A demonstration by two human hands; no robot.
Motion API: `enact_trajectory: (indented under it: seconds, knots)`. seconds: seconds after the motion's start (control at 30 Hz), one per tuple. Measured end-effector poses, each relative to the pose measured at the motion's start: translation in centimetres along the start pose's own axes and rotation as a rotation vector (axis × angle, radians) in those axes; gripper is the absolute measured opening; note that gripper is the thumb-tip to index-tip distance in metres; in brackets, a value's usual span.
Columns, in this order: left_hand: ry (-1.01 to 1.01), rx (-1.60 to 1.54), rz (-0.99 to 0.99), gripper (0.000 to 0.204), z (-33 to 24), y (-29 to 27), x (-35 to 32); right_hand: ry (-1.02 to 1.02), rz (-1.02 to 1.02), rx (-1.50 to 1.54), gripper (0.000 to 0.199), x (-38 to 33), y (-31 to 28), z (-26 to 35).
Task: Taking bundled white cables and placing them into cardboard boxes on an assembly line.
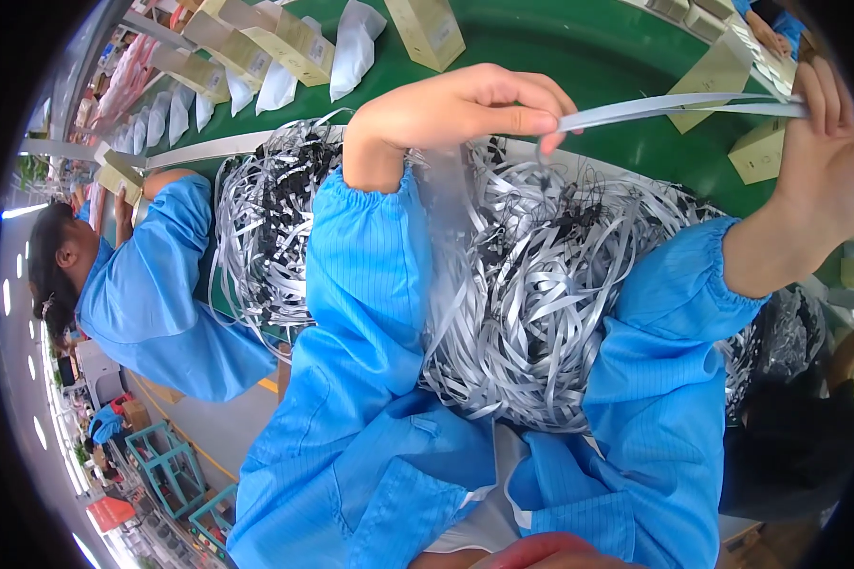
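A flat silver-grey lanyard point(669, 106) is stretched between my hands above the bench, its two strands running nearly side by side. My left hand point(465, 109) pinches one end between thumb and fingers, with the wrist bent. At the far right my right hand point(830, 142) has its fingers closed around the other end. Directly below lies a big tangled pile of similar lanyards point(531, 313), mixed with thin black cords and dark fittings. A sheet of clear plastic point(448, 204) lies against the pile's left side, beside my left sleeve.
Another lanyard heap point(266, 228) lies to the left, beside a co-worker in blue point(161, 294). Beyond a pale rail, the green surface point(541, 38) carries cream boxes point(425, 33) and white bags point(358, 47). Another person's hand point(767, 33) shows at far right.
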State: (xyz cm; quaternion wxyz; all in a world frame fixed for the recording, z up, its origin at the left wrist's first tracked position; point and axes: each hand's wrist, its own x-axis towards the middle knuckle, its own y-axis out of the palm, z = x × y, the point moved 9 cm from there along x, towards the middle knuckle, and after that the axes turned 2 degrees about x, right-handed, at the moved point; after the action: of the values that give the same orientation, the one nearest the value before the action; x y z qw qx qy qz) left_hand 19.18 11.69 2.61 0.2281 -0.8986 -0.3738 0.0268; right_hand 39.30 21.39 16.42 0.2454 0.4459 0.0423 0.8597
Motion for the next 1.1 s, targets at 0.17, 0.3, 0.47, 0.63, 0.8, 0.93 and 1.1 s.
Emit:
enact_trajectory:
  seconds: [0.17,0.3,0.47,0.63,0.8,0.93,1.1]
  knots:
    - [-0.052,-0.116,-0.197,0.02,0.1,-2.6,-1.6,0.116,-0.106,-0.058,0.017,-0.9,-1.2,0.2]
    - [-0.06,-0.163,-0.453,0.018,-0.2,-4.5,-2.1,0.358,-0.412,-0.818,0.035,-0.6,-0.2,-5.2]
    - [0.118,-0.24,-0.76,0.021,-0.8,-6.8,-3.4,0.587,-0.064,-0.86,0.044,-0.2,5.8,-14.4]
    - [0.131,-0.298,-0.971,0.023,0.7,-8.9,-4.7,0.594,0.354,-0.662,0.04,-0.9,8.7,-20.6]
    - [0.233,-0.362,-1.143,0.021,0.6,-10.0,-6.5,0.817,0.233,-0.647,0.043,-1.5,4.6,-22.5]
    - [0.13,-0.446,-1.163,0.021,2.0,-9.9,-6.9,0.666,-0.175,-0.486,0.043,0.1,3.3,-20.8]
    - [-0.126,-0.384,-0.941,0.021,3.3,-7.3,-3.1,0.426,-0.676,-0.311,0.028,-0.1,1.5,-19.6]
